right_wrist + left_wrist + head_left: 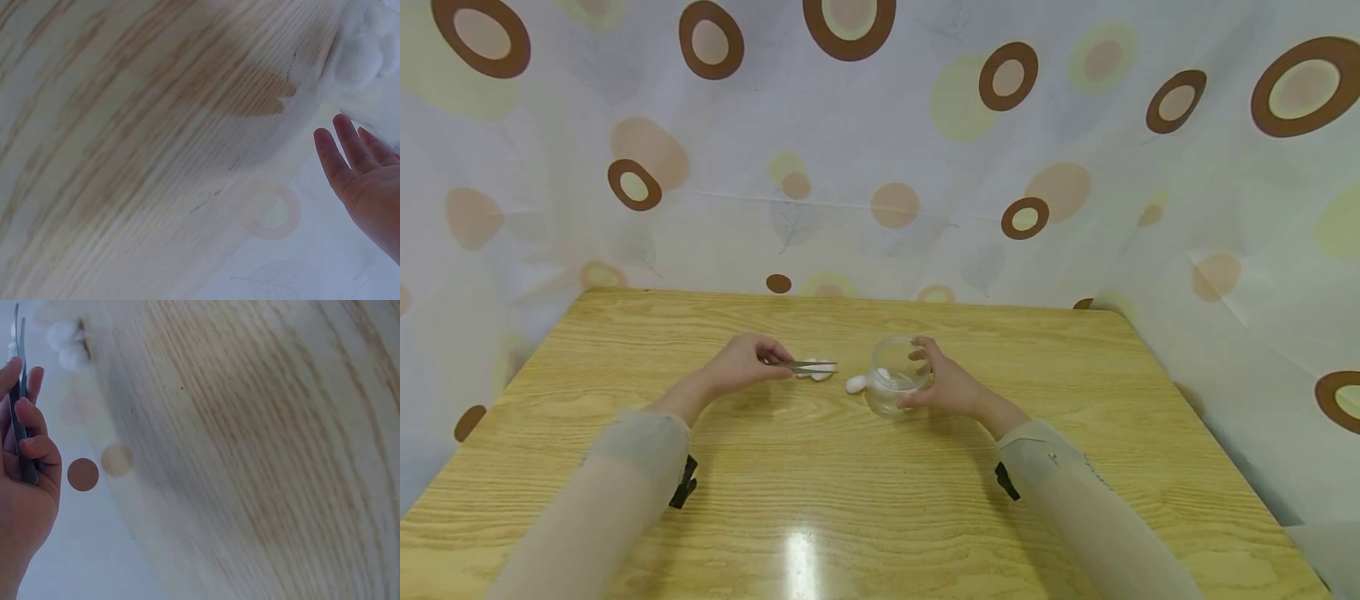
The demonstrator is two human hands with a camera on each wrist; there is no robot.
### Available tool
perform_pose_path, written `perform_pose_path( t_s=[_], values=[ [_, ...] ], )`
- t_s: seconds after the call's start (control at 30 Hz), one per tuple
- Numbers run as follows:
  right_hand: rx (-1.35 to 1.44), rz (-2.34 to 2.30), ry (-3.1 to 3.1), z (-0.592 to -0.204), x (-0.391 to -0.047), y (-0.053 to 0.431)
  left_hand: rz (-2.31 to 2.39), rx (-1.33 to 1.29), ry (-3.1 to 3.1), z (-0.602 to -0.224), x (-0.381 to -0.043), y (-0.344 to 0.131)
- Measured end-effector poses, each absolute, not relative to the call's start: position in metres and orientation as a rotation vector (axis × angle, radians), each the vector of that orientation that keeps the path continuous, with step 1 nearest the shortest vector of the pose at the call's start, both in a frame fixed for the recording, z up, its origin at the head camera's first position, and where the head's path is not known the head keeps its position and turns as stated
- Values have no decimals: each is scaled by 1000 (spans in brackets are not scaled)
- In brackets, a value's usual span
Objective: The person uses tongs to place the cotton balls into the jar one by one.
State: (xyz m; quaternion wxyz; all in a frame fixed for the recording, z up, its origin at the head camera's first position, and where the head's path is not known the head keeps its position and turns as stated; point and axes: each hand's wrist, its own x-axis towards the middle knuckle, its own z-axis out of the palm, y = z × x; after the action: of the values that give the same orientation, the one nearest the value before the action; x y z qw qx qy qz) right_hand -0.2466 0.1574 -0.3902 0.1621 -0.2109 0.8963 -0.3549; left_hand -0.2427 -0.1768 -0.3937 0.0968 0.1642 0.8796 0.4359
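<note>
My left hand (747, 364) holds metal tweezers (782, 363) between thumb and fingers, their tips pointing right and slightly apart. The tweezers overlap a small cluster of white cotton balls (822, 372) on the table in the head view. In the left wrist view, cotton balls (67, 345) lie beyond the fingers. On the right, my right hand (951, 387) spans a clear glass jar (886, 404), thumb at the near side and fingers at the far side. White cotton shows through the jar, and one cotton ball (856, 384) lies just left of it.
The wood-grain table (820, 483) extends around both hands. A patterned white sheet (850, 150) with brown rings hangs behind the table and at its sides. Light reflects off the near part of the tabletop.
</note>
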Motion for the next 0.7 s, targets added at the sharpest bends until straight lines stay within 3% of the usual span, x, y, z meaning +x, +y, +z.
perform_pose_path(
  t_s=[0.7],
  values=[
    [-593,-1024,2549,-392,-248,157,1167,520,2657,-408,-242,-154]
  ],
)
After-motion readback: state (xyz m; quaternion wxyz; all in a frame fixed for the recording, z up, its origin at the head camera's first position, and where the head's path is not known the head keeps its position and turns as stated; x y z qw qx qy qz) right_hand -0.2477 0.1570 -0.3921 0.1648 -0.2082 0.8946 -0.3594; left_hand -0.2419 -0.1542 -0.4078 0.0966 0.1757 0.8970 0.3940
